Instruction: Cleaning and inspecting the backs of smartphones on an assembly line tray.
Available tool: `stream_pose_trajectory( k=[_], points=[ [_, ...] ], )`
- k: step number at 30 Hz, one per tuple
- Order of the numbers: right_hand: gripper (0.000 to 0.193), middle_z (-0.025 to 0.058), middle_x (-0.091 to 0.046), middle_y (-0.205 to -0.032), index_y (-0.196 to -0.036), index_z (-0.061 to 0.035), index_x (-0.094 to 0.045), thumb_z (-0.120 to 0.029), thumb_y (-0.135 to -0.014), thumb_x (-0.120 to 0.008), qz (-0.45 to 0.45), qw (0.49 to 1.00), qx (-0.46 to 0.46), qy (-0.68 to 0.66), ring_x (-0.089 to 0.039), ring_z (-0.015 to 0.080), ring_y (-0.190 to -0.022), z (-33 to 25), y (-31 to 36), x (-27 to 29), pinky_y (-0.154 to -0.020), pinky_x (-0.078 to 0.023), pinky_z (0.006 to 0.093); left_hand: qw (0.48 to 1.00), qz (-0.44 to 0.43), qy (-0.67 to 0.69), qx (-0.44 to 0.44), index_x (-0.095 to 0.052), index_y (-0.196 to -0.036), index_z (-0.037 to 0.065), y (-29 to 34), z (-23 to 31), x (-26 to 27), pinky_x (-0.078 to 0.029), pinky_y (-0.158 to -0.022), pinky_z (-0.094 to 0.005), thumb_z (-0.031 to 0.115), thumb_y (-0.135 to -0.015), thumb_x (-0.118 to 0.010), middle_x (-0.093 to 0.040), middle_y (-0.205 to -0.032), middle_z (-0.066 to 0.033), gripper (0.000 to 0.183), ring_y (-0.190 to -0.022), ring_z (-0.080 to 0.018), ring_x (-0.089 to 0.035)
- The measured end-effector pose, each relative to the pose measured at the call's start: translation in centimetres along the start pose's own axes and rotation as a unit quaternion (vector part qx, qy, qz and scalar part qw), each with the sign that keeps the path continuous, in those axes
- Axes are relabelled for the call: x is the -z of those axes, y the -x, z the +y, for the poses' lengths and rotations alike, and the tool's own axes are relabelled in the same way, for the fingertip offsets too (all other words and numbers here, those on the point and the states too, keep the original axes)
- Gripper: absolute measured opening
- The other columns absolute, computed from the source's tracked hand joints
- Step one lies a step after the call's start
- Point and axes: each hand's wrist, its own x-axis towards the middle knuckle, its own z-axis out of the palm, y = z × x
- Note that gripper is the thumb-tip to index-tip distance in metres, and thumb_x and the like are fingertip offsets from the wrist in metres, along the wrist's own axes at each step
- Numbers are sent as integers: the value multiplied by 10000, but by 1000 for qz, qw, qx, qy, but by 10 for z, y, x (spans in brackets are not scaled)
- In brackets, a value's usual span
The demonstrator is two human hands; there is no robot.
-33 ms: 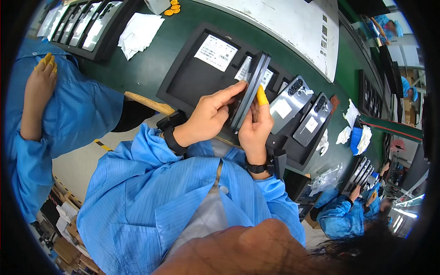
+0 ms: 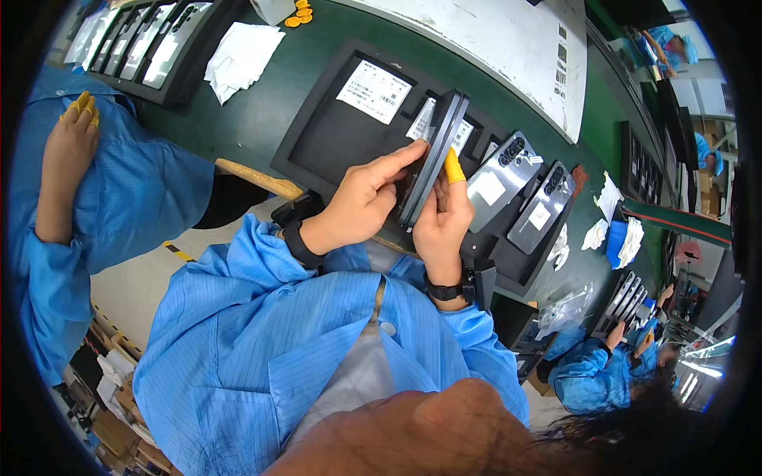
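Between my hands, above a black foam tray [image 2: 313, 151], dark smartphones [image 2: 432, 163] stand tilted and nearly edge-on; they look like two pressed together. My left hand [image 2: 359, 198] is at their left side, index finger stretched along the surface and the other fingers curled in. My right hand [image 2: 444, 222] grips the right side, a yellow finger cot on one fingertip. Right of it, a silver-grey smartphone [image 2: 502, 178] with a white label lies back up in the tray. Beside that lies another grey smartphone [image 2: 542, 210], also labelled. The held phones' faces are mostly hidden.
A white printed label sheet [image 2: 375, 91] lies on the tray. White cloths [image 2: 244, 59] and yellow finger cots [image 2: 298, 14] lie behind it. Another tray of phones [image 2: 151, 47] stands far left, near a co-worker's hand [image 2: 70, 151]. A blue box [image 2: 617, 242] sits at right.
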Motion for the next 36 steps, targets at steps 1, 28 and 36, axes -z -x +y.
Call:
stream_pose_trajectory(
  k=[1, 28, 36],
  points=[
    [513, 226, -629, -1262, -1427, 69, -445, 113, -917, -481, 0, 1000, -2, 0, -660, 286, -1150, -1, 0, 0, -934, -533, 344, 1000, 2, 5, 2, -363, -1514, -2, 1, 0, -1, -353, -1166, -389, -185, -851, -322, -389, -1559, -164, 689, -1401, -271, -436],
    [440, 215, -656, -1209, -1373, 70, -486, 73, -934, -512, -45, 998, -41, -20, -664, 268, -1133, -3, -2, 20, -955, -533, 342, 799, 73, -580, -136, -315, -1500, -44, 7, -4, -23, -333, -1091, -575, 141, -706, -776, -520, -1342, -269, 937, -1265, -395, -501],
    [116, 81, -626, -747, -985, -14, -697, -111, -945, -648, 189, 975, -31, 110, -593, 120, -645, -34, 25, 127, -565, -460, 304, 850, 82, -510, -103, -357, -1479, -43, 10, -3, -17, -382, -1043, -539, 175, -732, -732, -589, -1131, -236, 863, -1052, -403, -569]
  ],
)
